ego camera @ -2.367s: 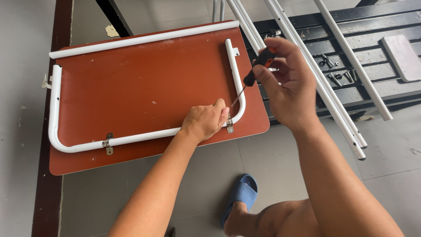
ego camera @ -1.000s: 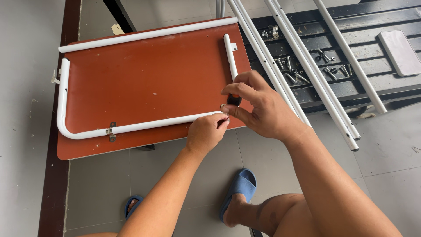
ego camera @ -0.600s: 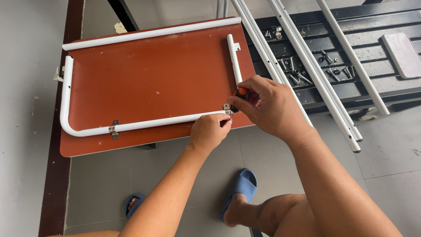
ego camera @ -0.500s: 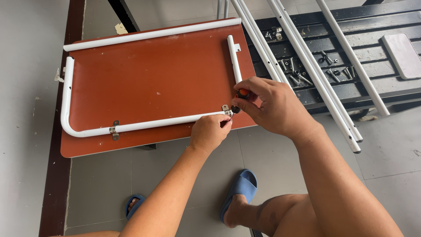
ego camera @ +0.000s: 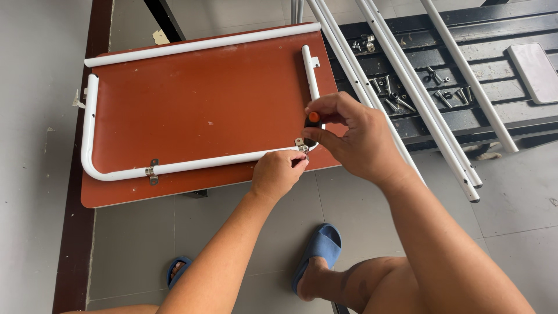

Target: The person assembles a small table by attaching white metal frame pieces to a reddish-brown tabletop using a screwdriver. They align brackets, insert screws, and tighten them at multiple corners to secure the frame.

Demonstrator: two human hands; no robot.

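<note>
**Two hands at a clamp on the corner of a reddish-brown board**

The person's right hand (ego camera: 354,139) is closed around a screwdriver (ego camera: 311,125) with a black handle and an orange cap, thumb and fingers wrapped tight on the handle. The tool stands nearly upright, its tip down at a small metal clamp (ego camera: 301,145) near the lower right corner of the board (ego camera: 197,104). The shaft is mostly hidden by the hands.

The left hand (ego camera: 278,173) rests at the board's near edge, just beside the clamp, with its fingertips pinched together right at the bracket. Whether they pinch a screw or only steady the clamp cannot be told, since the spot is too small and partly covered.

The clamp sits over a white metal tube frame (ego camera: 87,128) that runs in a U shape around the board's face. A second clamp (ego camera: 152,172) holds the same tube further left along the near edge. A straight white tube (ego camera: 200,43) lies along the far edge.

To the right, long white rods (ego camera: 407,87) lean across a dark metal rack (ego camera: 505,35), where loose screws and bolts (ego camera: 433,75) lie scattered. A flat grey slab (ego camera: 537,70) lies on the rack at the far right.

Below, on the grey tiled floor (ego camera: 523,209), the person's foot wears a blue slipper (ego camera: 319,247); a second blue slipper (ego camera: 177,270) shows beside the left forearm
</note>
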